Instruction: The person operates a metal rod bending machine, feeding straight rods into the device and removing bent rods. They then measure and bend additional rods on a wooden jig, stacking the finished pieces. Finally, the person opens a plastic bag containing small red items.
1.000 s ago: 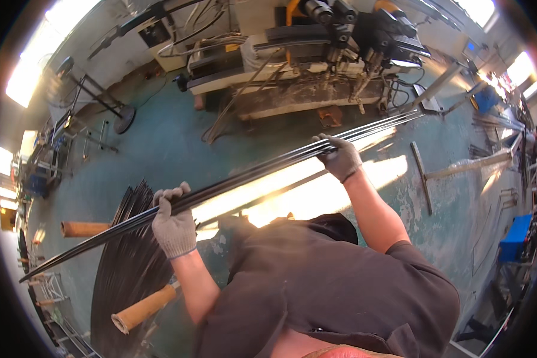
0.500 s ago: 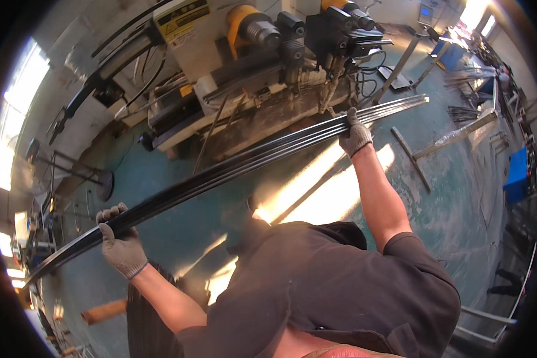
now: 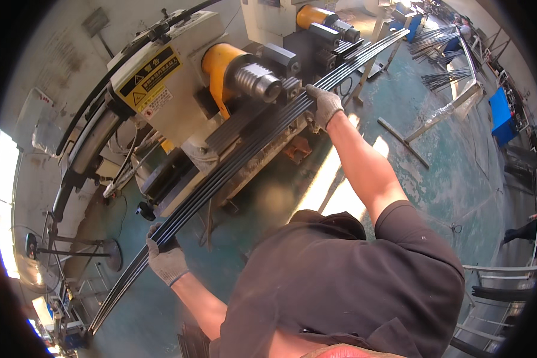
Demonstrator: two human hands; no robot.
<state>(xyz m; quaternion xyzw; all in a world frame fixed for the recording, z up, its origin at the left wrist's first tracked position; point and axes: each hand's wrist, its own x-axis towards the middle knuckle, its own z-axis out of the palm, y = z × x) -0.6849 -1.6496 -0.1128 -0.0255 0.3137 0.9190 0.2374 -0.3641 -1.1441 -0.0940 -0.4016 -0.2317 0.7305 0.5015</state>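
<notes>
A bundle of several long, dark metal rods (image 3: 221, 177) slants across my front, from the lower left up to the far right. Near its lower left part, my left hand (image 3: 168, 260), in a grey knitted glove, is closed around it with the thumb on the near side. Farther up, my right hand (image 3: 325, 107), gloved the same way, grips the bundle; its fingertips are partly hidden. Right beside this stretch of rods stands a machine with an orange housing and a ridged metal cylinder (image 3: 256, 82). Whether the rods touch the machine is unclear.
A second orange unit (image 3: 314, 17) sits farther along the machine. The machine's light cabinet (image 3: 188, 65) bears a yellow and black warning label. To the right, a metal stand (image 3: 406, 143) rests on the green floor, with more rods (image 3: 438, 42) beyond. A round-based stand (image 3: 112, 255) is at left.
Both hands have carried the rods toward the machine, and the bundle slopes more steeply. My left hand has moved right, my right hand up and left. The view has shifted closer to the machine.
</notes>
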